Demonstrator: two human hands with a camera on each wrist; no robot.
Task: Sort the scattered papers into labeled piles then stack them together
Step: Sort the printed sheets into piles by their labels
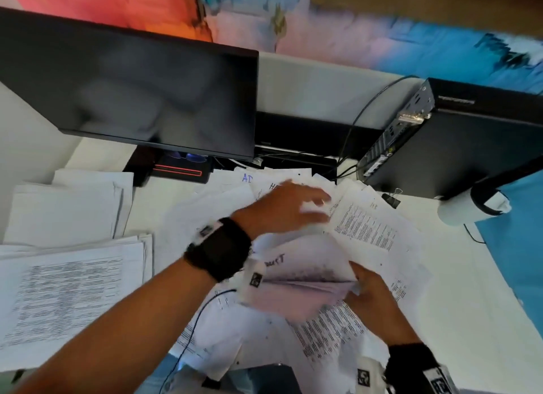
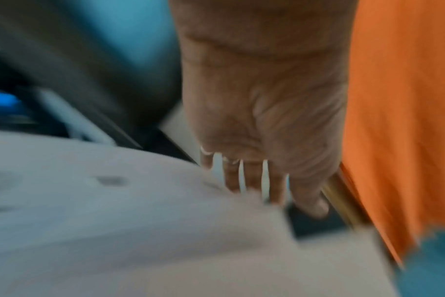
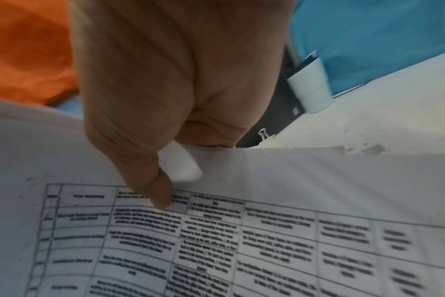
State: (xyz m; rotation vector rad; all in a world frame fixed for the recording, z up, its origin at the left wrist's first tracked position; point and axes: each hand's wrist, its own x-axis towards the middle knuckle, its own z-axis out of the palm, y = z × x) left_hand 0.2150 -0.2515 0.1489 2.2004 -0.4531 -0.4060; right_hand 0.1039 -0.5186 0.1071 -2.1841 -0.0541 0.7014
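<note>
Printed white papers [image 1: 364, 226] lie scattered across the middle of the white desk [image 1: 484, 305], some marked with handwritten letters. My left hand [image 1: 320, 202] reaches over them, fingers [image 2: 254, 180] straight and spread on the sheets; the view is blurred. My right hand [image 1: 357, 279] pinches a bent bundle of sheets [image 1: 293, 279] by its right edge. The thumb [image 3: 163, 199] presses on top of a printed table sheet [image 3: 267, 241], the other fingers hidden beneath. Two sorted piles, a near one [image 1: 67, 293] and a far one [image 1: 64, 208], sit at the left.
A dark monitor [image 1: 132, 91] stands behind the papers and a black computer case [image 1: 455, 146] at back right. A black binder clip [image 1: 392, 198] and a white cup [image 1: 464, 214] sit beside the case. A thin black cable [image 1: 205, 308] hangs from my left wrist.
</note>
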